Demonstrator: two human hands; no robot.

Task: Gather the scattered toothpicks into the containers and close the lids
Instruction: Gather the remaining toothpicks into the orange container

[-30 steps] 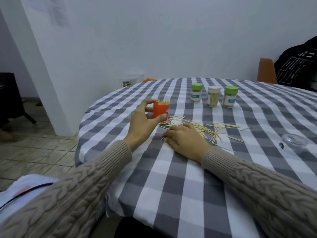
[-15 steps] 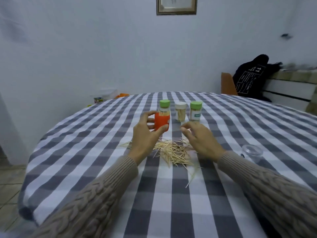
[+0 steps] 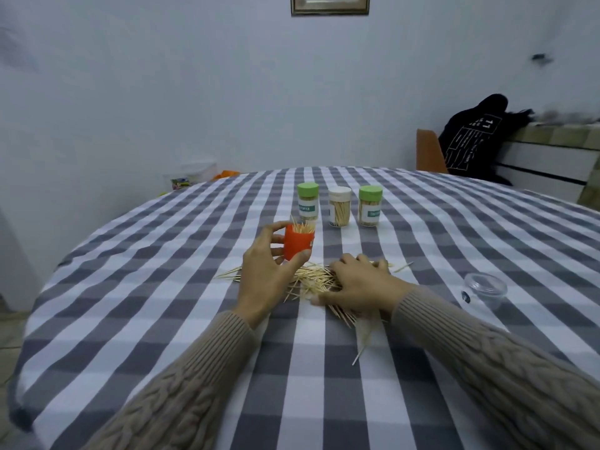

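My left hand [image 3: 264, 274] grips an open orange container [image 3: 298, 244] that stands upright with toothpicks poking out of its top. A heap of scattered toothpicks [image 3: 313, 278] lies on the checked tablecloth just right of it. My right hand [image 3: 358, 287] rests palm down on that heap with its fingers spread and slightly bent over the sticks. Behind stand three closed containers: a green-lidded one [image 3: 307, 205], a white-lidded one [image 3: 339, 206] and another green-lidded one [image 3: 370, 205]. A clear plastic lid [image 3: 484, 286] lies to the right.
The round table [image 3: 162, 319] carries a grey and white checked cloth. A plastic box [image 3: 190, 175] sits past its far left edge. At the back right stand a brown chair [image 3: 428, 155] and dark clothing [image 3: 472, 141] draped over a bench.
My right hand came down from the air onto the toothpick heap. My left hand kept its hold on the orange container. The camera view swung to the right.
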